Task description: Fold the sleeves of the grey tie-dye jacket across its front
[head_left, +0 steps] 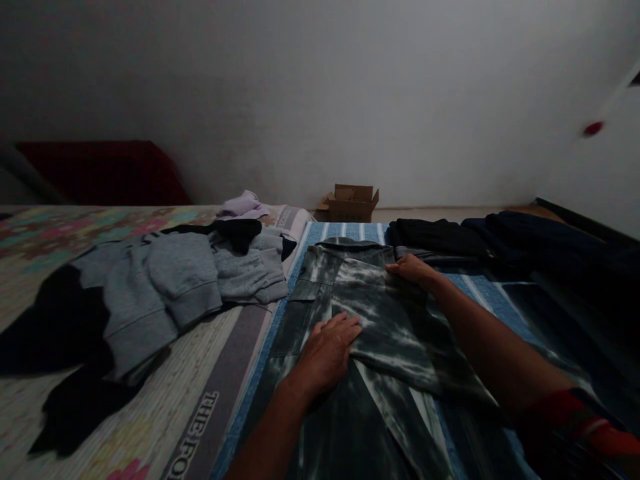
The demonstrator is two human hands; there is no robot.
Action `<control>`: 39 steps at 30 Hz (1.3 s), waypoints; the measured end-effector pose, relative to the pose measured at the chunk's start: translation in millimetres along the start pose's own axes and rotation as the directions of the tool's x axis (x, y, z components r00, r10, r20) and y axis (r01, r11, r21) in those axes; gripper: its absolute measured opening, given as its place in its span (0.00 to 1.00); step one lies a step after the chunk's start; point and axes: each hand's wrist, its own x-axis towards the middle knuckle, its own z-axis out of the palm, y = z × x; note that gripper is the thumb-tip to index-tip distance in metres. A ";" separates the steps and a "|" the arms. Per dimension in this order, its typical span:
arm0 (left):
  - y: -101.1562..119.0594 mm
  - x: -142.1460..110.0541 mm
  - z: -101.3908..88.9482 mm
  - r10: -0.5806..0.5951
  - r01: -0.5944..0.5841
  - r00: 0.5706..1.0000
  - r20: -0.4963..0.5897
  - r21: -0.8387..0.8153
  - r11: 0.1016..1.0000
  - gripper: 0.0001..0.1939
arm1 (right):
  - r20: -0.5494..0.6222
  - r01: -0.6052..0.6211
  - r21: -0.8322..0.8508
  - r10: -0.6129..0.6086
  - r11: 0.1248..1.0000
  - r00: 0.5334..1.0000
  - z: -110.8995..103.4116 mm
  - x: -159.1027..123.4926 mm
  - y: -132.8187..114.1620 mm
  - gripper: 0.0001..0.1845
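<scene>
While both hands press the tie-dye shirt [380,313], bedding [200,427] reads "THE FO".

Left hand [327,350]: lies flat, palm down, fingers together and extended toward 1 o'clock, with the bare forearm running back to the lower edge of view at 7 o'clock. Right hand [413,269]: also palm down and flat, set farther forward, fingers pointing toward 10 o'clock. Its bare forearm stretches back toward 4 o'clock, where a red sleeve [583,417] covers the upper arm; both hands are empty-palmed and pressing downward.
</scene>
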 end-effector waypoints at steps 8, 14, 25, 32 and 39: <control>-2.4 0.5 3.6 -0.010 0.010 1.000 -0.005 -0.023 1.000 0.26 | 0.044 0.057 -0.056 -0.054 0.997 0.998 -2.5 1.2 -3.8 0.15; -0.8 -1.6 4.4 0.000 -0.002 0.999 -0.034 -0.056 0.998 0.25 | -0.091 0.167 -0.233 -0.193 0.958 0.977 -1.0 8.1 -1.6 0.16; 4.3 -0.2 0.5 -0.014 0.014 1.000 -0.017 -0.022 1.000 0.25 | -0.111 0.219 -0.292 -0.261 0.931 0.959 1.9 7.1 7.4 0.15; 1.6 0.9 2.0 -0.016 0.016 1.000 -0.015 -0.027 1.000 0.26 | -0.045 0.229 -0.176 -0.240 0.957 0.970 0.8 6.3 9.8 0.20; -3.3 0.7 5.4 -0.022 0.022 1.000 0.007 -0.048 0.999 0.29 | 0.130 0.101 -0.059 -0.093 0.993 0.987 -9.2 -6.6 37.9 0.27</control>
